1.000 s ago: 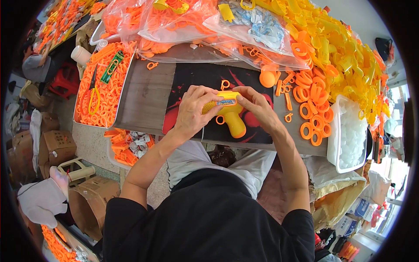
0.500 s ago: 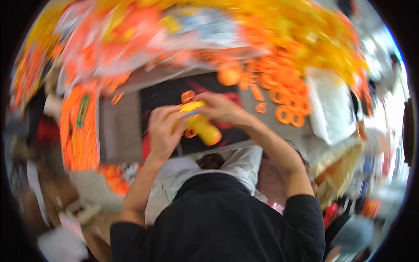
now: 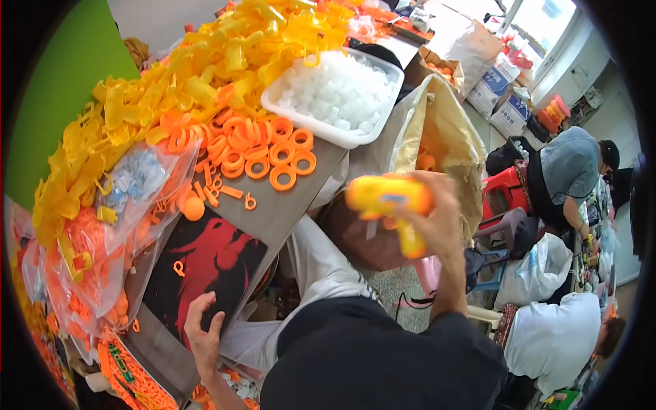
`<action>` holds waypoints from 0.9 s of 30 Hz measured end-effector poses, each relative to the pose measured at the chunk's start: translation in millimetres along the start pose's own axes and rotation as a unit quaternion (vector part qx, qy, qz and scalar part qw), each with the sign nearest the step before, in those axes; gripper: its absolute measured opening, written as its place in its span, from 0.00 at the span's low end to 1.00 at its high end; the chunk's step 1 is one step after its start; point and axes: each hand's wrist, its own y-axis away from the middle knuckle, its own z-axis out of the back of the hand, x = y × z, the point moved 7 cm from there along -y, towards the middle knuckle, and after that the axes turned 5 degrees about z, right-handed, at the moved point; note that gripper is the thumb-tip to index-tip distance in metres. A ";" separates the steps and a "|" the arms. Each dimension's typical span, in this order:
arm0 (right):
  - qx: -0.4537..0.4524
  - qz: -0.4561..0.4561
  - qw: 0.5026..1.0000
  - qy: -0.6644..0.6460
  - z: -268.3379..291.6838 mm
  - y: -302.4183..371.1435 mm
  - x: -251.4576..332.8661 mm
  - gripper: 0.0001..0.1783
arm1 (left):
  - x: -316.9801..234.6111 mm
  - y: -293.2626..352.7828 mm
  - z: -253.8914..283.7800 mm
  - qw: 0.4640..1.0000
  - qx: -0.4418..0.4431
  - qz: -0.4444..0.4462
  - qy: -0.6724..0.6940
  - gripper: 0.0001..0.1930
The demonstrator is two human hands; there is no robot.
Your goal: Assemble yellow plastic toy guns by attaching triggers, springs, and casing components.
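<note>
My right hand (image 3: 443, 213) is raised off the table's right side, fingers wrapped round a yellow toy gun (image 3: 379, 195) with orange parts; both are slightly blurred. The toy gun is held in front of the open mouth of a large cream woven sack (image 3: 473, 147), where some orange pieces show inside. Over the near edge of a black and red mat (image 3: 229, 263), my left hand (image 3: 203, 331) hangs with fingers apart and holds nothing. A small orange part with a loop (image 3: 179, 268) lies on the mat.
Orange rings (image 3: 281, 178) cluster on the table beside a white tray (image 3: 352, 141) of translucent white pieces. Yellow plastic shells (image 3: 225, 51) are heaped behind. Clear bags of orange parts (image 3: 147, 205) lie left. Two other people (image 3: 570, 167) work at the far right.
The view has swung right. My right hand has carried the toy gun away from the mat to the sack, and my left hand has let go of it.
</note>
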 end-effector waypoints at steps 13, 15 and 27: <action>0.140 0.117 0.977 -0.114 -114.7 68.7 -1.7 0.16 | 17.0 50.7 39.5 0.971 -0.145 -0.001 -0.189 0.12; 0.303 -0.085 0.922 -0.225 -173.5 131.8 -33.2 0.17 | 39.9 56.4 54.0 0.971 -0.131 0.039 -0.196 0.16; 0.465 -0.570 0.669 -0.103 -269.0 309.0 -212.0 0.28 | 79.1 52.2 53.1 0.886 0.198 -0.086 -0.411 0.51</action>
